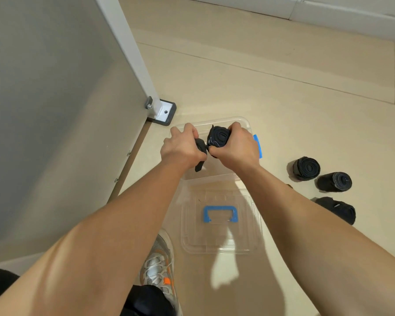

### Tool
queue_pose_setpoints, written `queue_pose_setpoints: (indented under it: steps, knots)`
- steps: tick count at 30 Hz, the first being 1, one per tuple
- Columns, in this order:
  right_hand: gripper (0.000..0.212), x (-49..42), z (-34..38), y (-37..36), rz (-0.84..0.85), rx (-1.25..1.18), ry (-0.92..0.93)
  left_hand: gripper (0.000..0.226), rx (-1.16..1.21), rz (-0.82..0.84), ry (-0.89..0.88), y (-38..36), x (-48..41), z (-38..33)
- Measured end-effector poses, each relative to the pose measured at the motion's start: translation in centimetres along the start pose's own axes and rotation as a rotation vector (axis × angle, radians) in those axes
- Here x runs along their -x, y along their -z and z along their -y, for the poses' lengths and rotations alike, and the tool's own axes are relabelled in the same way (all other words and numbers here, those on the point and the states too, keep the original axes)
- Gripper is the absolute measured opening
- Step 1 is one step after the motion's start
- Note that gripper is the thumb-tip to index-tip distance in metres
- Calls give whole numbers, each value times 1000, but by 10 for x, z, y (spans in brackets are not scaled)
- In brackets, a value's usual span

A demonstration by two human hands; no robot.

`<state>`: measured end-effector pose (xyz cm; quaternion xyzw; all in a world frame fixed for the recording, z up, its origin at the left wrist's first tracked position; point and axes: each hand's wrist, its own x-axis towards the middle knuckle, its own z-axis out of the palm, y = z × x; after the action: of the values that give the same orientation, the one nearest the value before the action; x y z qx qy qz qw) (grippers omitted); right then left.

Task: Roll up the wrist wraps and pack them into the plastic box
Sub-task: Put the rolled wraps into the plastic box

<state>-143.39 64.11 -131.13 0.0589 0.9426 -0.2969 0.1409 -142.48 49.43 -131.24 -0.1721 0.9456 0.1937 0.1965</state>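
Holding grips: the left grip (180, 149) and the right grip (235, 147) sit close together, both closed on one black wrist wrap (218, 137).
Right grip: the fingers curl round the rolled part of the wrap, whose spiral end faces the camera.
Left grip: it pinches the unrolled strap just beside the roll, and the loose tail (199, 166) hangs down out of it.
Plastic box (203, 123): clear and open, it stands on the floor (283, 87) directly beneath both grips, with a blue latch (257, 145) showing just past the right grip.
Lid (246, 233): clear, with a blue handle (220, 212), it lies flat on the floor nearer the person than the grips, just beside the box.
Finished rolls: these lie on the floor well to the right of the right grip. They are a far roll (306, 168), a middle roll (334, 181) and a near roll (336, 209). The near roll is partly hidden by the right forearm, so it only appears to be rolled.
Shoe (157, 263): grey with orange, it rests on the floor under the left forearm.
Panel (55, 110): grey, it is edged by a white post (132, 53) on a bracket (163, 112), left of and beyond the left grip.
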Motion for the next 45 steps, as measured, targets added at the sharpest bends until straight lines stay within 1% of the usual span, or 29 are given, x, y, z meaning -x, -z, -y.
queue_pose_setpoints:
  steps: [2, 3, 5, 7, 9, 12, 16, 20, 22, 27, 29, 33, 36, 39, 42, 45]
  knots:
    - [52, -11, 1, -13, 22, -29, -29, 53, -124, -17, -37, -8, -6, -3]
    - [52, -16, 1, -19, 29, -45, -44, 54, -181, -52, -74, -14, -9, -3]
    - [52, -25, -4, -29, 37, -92, -71, 54, -306, -207, -218, -30, -17, 3]
    - [51, -31, -11, -38, 35, -148, -84, 51, -402, -288, -285, -41, -21, 9]
    - [50, -33, -19, -47, 31, -179, -87, 49, -426, -286, -289, -51, -27, 14]
    - [50, -34, -26, -58, 20, -186, -83, 52, -390, -287, -213, -60, -30, 17]
    - [49, -35, -27, -65, 36, -189, -91, 40, -356, -251, -211, -65, -36, 18]
    - [52, -36, -24, -66, 45, -218, -92, 37, -495, -277, -243, -62, -35, 12]
    - [57, -35, -21, -65, 82, -219, -83, 37, -593, -299, -263, -57, -32, 11]
    - [71, -30, -17, -60, 164, -203, -104, 38, -762, -356, -396, -53, -28, 20]
    - [75, -28, -17, -59, 172, -201, -109, 40, -741, -382, -417, -54, -29, 24]
    - [74, -21, -13, -52, 159, -167, -107, 38, -673, -365, -433, -51, -26, 28]
    - [69, -12, -11, -42, 142, -156, -94, 41, -630, -380, -424, -45, -19, 22]
    - [70, 1, -12, -19, 123, -198, -80, 40, -569, -410, -393, -33, -6, 1]
    - [60, 19, -29, 19, 56, -239, -58, 42, -461, -222, -376, -22, 13, -41]
    - [50, 35, -68, 60, -55, -185, -62, 43, -353, -111, -475, -26, 36, -88]
